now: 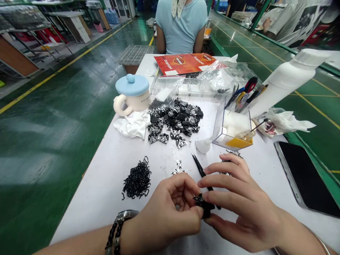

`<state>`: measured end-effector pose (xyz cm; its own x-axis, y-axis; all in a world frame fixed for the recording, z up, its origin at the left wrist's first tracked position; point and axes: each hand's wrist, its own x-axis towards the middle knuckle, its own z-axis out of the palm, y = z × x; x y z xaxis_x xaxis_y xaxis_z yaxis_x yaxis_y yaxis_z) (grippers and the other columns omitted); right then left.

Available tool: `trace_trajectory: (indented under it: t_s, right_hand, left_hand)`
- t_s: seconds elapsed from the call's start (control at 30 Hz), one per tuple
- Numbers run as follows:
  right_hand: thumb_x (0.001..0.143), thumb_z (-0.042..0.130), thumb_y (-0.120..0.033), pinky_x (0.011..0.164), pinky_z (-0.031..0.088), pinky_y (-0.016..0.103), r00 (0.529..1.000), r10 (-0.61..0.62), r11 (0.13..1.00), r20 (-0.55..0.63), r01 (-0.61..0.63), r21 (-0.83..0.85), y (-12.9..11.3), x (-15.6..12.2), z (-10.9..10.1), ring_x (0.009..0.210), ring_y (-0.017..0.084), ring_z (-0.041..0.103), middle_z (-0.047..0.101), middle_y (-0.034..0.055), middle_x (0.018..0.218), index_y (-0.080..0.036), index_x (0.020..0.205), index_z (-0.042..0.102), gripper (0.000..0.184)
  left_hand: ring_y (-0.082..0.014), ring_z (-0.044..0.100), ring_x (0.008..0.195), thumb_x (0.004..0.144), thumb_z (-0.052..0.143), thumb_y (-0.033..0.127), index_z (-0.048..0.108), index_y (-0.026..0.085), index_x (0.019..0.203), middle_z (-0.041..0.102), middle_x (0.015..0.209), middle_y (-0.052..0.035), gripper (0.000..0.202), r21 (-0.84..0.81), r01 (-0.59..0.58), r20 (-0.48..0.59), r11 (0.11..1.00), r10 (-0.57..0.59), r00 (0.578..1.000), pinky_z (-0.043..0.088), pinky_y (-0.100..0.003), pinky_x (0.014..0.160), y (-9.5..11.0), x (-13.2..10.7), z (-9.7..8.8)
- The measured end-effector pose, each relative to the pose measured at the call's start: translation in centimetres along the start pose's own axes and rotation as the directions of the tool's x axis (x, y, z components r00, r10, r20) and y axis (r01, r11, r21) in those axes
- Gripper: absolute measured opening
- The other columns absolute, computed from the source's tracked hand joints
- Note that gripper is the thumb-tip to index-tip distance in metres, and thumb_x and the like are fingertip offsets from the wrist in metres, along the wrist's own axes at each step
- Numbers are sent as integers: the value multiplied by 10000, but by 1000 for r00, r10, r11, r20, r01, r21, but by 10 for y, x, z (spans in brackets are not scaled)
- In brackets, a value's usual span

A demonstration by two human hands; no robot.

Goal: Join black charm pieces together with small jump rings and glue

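The left hand (pixel 170 209) and right hand (pixel 239 202) meet low over the white bench (pixel 92 212), both curled and closed in on a small black piece (pixel 204 207), which is pinched between them at the fingertips, so its exact shape is partly hidden. Fine black tweezers (pixel 201 170) run under the right fingers with their tips pointing away, apparently held in that hand, though the fingers hide part of the grip. A metal wristwatch (pixel 127 214) and a dark beaded bracelet (pixel 113 235) sit on the left wrist. Work this small seems best done with the fingertips close to the piece and the hands braced low, keeping the tweezer tips clear of the loose parts. Just ahead lie a few small silver-and-black pieces (pixel 177 166) and, to the left, a pile of black wire hooks (pixel 136 179). Farther on are a heap of black-and-silver charms (pixel 172 120), a small white glue bottle (pixel 203 146), a clear acrylic box (pixel 232 129), a tablet (pixel 305 177) and a large white bottle (pixel 289 81). Beyond these stand a lidded white mug (pixel 132 94) and a red printed card (pixel 183 63), and past the bench's end sits a person in a blue shirt (pixel 180 28).
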<state>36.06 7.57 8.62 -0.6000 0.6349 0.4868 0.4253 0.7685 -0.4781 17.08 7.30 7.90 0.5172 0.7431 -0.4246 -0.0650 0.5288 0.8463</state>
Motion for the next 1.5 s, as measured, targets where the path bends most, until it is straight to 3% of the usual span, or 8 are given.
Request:
trace_trajectory:
  t_s: [1.07,1.5]
  right_hand:
    - [713,673,-230,949,306,512,999,-34,999,-3,34,-23,3,3,-1,937,184,553,657,26,929,-155,927,592,241]
    - [716,670,-232,943,304,497,999,-34,999,1,34,-17,2,2,-1,939,182,559,658,29,930,-155,923,593,234]
  left_hand:
    - [-63,427,584,602,725,213,507,149,766,496,640,35,280,-39,41,21,998,-40,999,342,-188,559,0,1,-2]
    - [-55,425,570,615,698,164,519,147,762,494,630,38,232,-54,34,24,998,-33,999,335,-177,544,2,2,-2]
